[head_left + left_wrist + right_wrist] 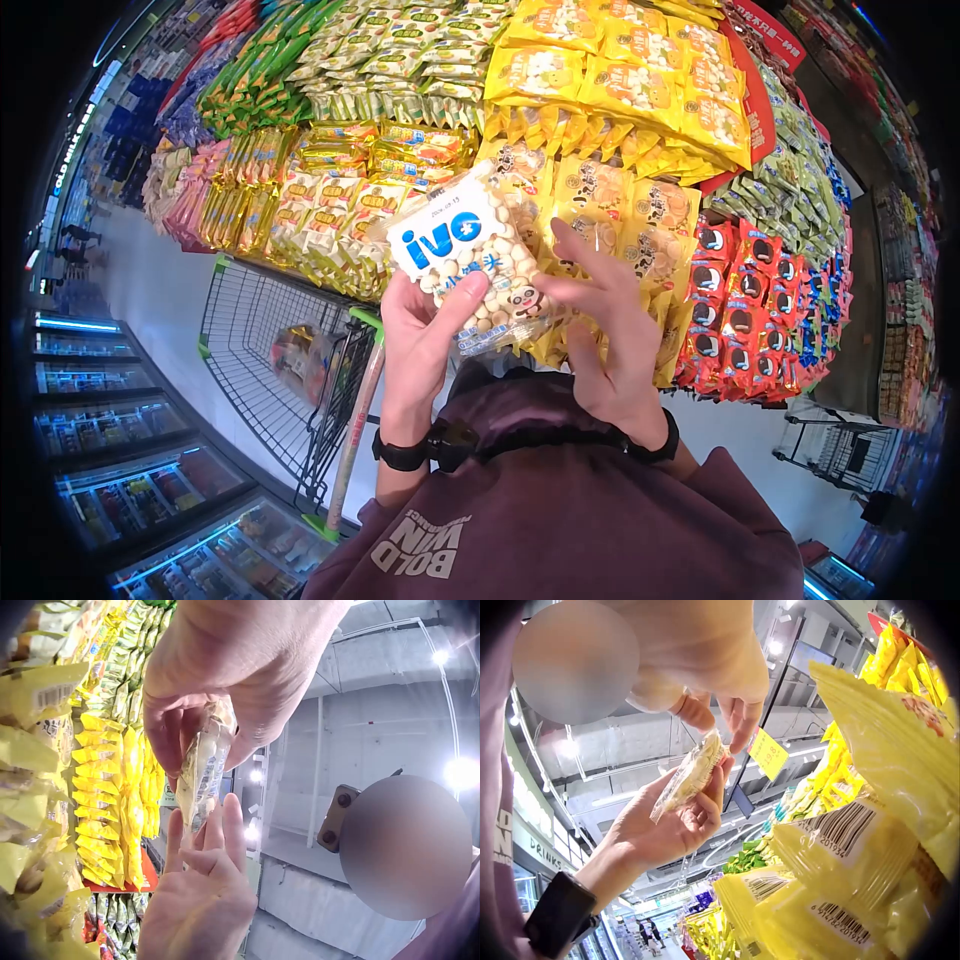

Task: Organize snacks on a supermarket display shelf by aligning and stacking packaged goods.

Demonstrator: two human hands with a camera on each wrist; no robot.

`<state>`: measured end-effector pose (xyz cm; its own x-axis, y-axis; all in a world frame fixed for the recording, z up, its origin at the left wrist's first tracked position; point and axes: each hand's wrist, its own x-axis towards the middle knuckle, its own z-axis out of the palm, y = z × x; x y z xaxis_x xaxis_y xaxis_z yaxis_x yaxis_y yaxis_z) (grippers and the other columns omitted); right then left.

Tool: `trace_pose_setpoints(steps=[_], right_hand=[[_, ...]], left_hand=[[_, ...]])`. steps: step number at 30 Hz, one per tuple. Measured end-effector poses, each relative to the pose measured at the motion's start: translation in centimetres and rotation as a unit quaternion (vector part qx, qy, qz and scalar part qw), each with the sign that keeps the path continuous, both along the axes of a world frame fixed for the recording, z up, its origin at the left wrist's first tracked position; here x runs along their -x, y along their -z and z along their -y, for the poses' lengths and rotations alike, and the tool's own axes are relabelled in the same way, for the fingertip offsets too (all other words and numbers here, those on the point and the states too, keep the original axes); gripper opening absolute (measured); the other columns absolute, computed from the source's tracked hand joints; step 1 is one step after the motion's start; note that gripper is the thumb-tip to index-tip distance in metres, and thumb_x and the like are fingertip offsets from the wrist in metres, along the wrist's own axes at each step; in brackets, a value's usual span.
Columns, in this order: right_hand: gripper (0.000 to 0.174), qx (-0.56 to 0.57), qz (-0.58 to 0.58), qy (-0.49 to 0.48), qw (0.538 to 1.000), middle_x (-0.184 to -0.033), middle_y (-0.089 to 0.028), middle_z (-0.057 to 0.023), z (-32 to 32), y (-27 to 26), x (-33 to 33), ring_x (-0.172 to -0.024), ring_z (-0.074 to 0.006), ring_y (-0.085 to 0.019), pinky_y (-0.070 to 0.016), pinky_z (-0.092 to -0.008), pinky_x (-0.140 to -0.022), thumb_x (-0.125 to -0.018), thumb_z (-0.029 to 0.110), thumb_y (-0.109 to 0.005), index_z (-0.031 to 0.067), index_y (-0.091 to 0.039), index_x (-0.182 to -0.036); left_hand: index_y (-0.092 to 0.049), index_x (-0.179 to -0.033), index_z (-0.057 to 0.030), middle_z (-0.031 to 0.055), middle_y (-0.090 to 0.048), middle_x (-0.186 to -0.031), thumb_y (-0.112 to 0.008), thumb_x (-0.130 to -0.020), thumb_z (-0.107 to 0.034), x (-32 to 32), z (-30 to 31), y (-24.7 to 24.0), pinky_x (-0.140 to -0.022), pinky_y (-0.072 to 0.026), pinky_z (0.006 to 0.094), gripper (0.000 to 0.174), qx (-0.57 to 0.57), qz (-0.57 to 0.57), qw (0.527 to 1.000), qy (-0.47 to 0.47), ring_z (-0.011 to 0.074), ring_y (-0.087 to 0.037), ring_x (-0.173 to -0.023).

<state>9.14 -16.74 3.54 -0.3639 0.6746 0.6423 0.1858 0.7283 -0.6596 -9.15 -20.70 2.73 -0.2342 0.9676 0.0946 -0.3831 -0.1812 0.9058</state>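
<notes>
A clear-and-white bag of small round biscuits point(478, 268), printed with blue "ivo" lettering and a panda, is tilted up in front of the person. My left hand point(424, 335) grips its lower left side, thumb pressed across the front. In the right wrist view, the left hand's fingers point(709, 814) lie behind the bag point(690, 780). My right hand point(622, 350) is at the bag's right edge, its fingers spread and slightly bent. Seen from the left wrist, the right hand point(201, 900) has its palm showing and extended fingertips right by the bag's end.
A stacked display of snack bags fills the front, with yellow packs point(630, 60) above and red packs point(740, 310) to the right. A wire shopping cart point(270, 340) stands left, near glass freezers point(150, 480). Another cart point(840, 450) is at right.
</notes>
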Motion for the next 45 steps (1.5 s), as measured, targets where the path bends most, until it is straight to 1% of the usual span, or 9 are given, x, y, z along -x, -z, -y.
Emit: trace_pose_setpoints(steps=[3,12,18,24,29,34,37,40,45], right_hand=[[0.043,0.191,-0.174,-0.041,0.965,-0.120,-0.064,-0.0192,0.6,0.5,0.8,-0.101,-0.0209,-0.066,-0.0543,-0.0291,-0.082,-0.084,-0.007,-0.065,-0.0023,-0.057,-0.126],[0.052,0.411,-0.205,-0.074,0.885,-0.105,-0.067,-0.0082,0.4,1.6,0.9,-0.093,-0.0089,-0.064,-0.0533,-0.0241,-0.077,-0.086,0.003,-0.077,-0.0053,-0.050,-0.129],[0.052,0.423,-0.226,-0.063,0.875,-0.106,-0.067,-0.0074,0.1,0.9,0.9,-0.093,-0.0090,-0.064,-0.0524,-0.0234,-0.079,-0.087,0.004,-0.077,-0.0041,-0.049,-0.130],[0.038,0.275,-0.142,-0.035,0.950,-0.109,-0.067,-0.0092,-0.3,1.3,0.2,-0.107,-0.0163,-0.063,-0.0494,-0.0296,-0.094,-0.082,-0.005,-0.073,-0.0013,-0.061,-0.117],[0.033,0.237,-0.169,-0.094,0.952,-0.114,-0.068,-0.0131,-0.8,1.8,-0.2,-0.113,-0.0245,-0.062,-0.0460,-0.0350,-0.100,-0.070,-0.016,-0.064,0.0009,-0.068,-0.099],[0.034,0.196,-0.141,-0.090,0.966,-0.113,-0.068,-0.0128,-0.9,1.7,-0.2,-0.114,-0.0258,-0.062,-0.0474,-0.0348,-0.098,-0.067,-0.017,-0.060,0.0006,-0.068,-0.095],[0.031,0.233,-0.144,-0.085,0.958,-0.110,-0.068,-0.0102,-0.7,1.6,-0.1,-0.112,-0.0215,-0.061,-0.0474,-0.0322,-0.095,-0.071,-0.012,-0.069,0.0010,-0.067,-0.099],[0.038,0.256,-0.133,0.006,0.957,-0.107,-0.068,-0.0074,0.1,0.9,0.6,-0.103,-0.0156,-0.061,-0.0479,-0.0298,-0.090,-0.077,-0.006,-0.076,0.0014,-0.062,-0.111],[0.058,0.328,-0.188,-0.052,0.924,-0.102,-0.066,-0.0057,0.3,0.8,0.5,-0.088,-0.0087,-0.060,-0.0481,-0.0245,-0.080,-0.084,-0.002,-0.075,0.0012,-0.045,-0.133]], left_hand=[[-0.054,-0.127,0.0033,0.0096,-0.068,-0.116,-0.066,-0.095,-0.007,-0.1,0.0,-0.3,-0.090,-0.0513,0.0287,0.036,0.011,-0.018,1.000,0.003,0.0121,-0.064,-0.102],[-0.059,-0.124,0.0031,0.0040,-0.068,-0.105,-0.057,-0.102,-0.018,-0.2,-0.2,-0.1,-0.077,-0.0477,0.0199,0.030,0.043,-0.035,0.998,0.032,0.0049,-0.061,-0.090],[-0.060,-0.120,0.0044,0.0075,-0.070,-0.106,-0.070,-0.089,0.001,0.0,-0.4,-0.3,-0.083,-0.0528,0.0234,0.033,0.016,-0.048,0.998,0.039,0.0098,-0.065,-0.097],[-0.065,-0.113,0.0051,0.0141,-0.071,-0.112,-0.076,-0.079,0.008,0.5,-0.5,-0.2,-0.092,-0.0533,0.0297,0.036,-0.051,-0.173,0.983,0.033,0.0182,-0.067,-0.105],[-0.073,-0.095,0.0003,0.0173,-0.071,-0.112,-0.053,-0.059,0.019,1.4,-1.1,1.4,-0.107,-0.0428,0.0432,0.046,-0.132,-0.179,0.973,0.064,0.0320,-0.060,-0.122],[-0.074,-0.094,0.0003,0.0173,-0.072,-0.112,-0.056,-0.060,0.018,1.9,-1.0,2.0,-0.106,-0.0435,0.0430,0.043,-0.146,-0.199,0.967,0.067,0.0319,-0.061,-0.121],[-0.072,-0.099,0.0025,0.0165,-0.072,-0.111,-0.065,-0.067,0.016,1.7,-1.0,1.7,-0.102,-0.0474,0.0406,0.035,-0.144,-0.195,0.969,0.055,0.0286,-0.064,-0.115],[-0.067,-0.109,0.0064,0.0151,-0.072,-0.109,-0.073,-0.077,0.009,0.7,-0.4,0.1,-0.092,-0.0534,0.0341,0.033,-0.041,-0.166,0.985,0.021,0.0219,-0.068,-0.105],[-0.058,-0.123,0.0106,0.0147,-0.071,-0.107,-0.073,-0.085,0.004,0.1,-0.3,-0.4,-0.078,-0.0574,0.0248,0.041,0.008,-0.095,0.995,0.031,0.0134,-0.068,-0.093]])
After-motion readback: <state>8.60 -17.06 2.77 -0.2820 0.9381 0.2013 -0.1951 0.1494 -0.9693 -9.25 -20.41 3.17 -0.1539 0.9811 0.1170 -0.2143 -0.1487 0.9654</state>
